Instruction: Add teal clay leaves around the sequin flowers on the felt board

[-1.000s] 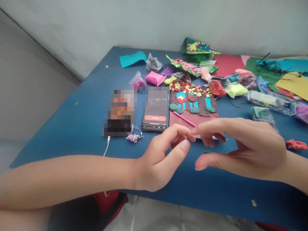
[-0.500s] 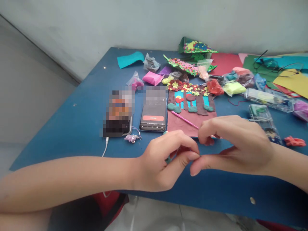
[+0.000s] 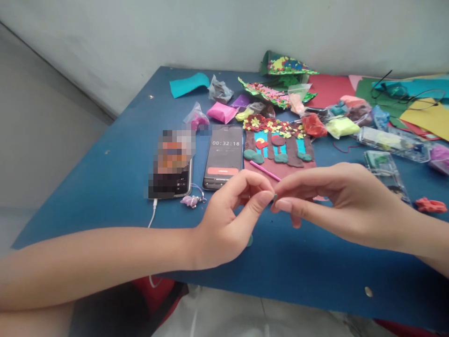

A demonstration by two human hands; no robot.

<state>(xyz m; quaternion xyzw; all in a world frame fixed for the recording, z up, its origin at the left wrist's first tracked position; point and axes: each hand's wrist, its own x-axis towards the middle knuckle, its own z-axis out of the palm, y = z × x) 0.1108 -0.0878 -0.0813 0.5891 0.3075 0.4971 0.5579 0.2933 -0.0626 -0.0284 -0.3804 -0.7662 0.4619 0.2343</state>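
A tiny dark-green clay bit (image 3: 274, 198) is now being pinched between the raised left hand (image 3: 229, 220) and right hand (image 3: 336, 196), lifted above the bench (image 3: 115, 164), fingertips meeting instead of curled low.

— Where is everything, taking the timer phone (image 3: 225, 157) as the mark?

— It lies flat on the bench (image 3: 115, 154). Just left of it lies a second phone (image 3: 172, 166), with a small charm (image 3: 191, 201) before that one's near end. Touching its right edge lies the clay picture board (image 3: 278, 152), and a thin stick (image 3: 264, 171) lies on the board.

— And behind it?

— Clay packets (image 3: 221, 112), well apart from the paper sheets (image 3: 403, 100) far to its right.

— The hands?

— Before it, left hand (image 3: 224, 224) and right hand (image 3: 347, 206) meet fingertip to fingertip above the bench's near part.
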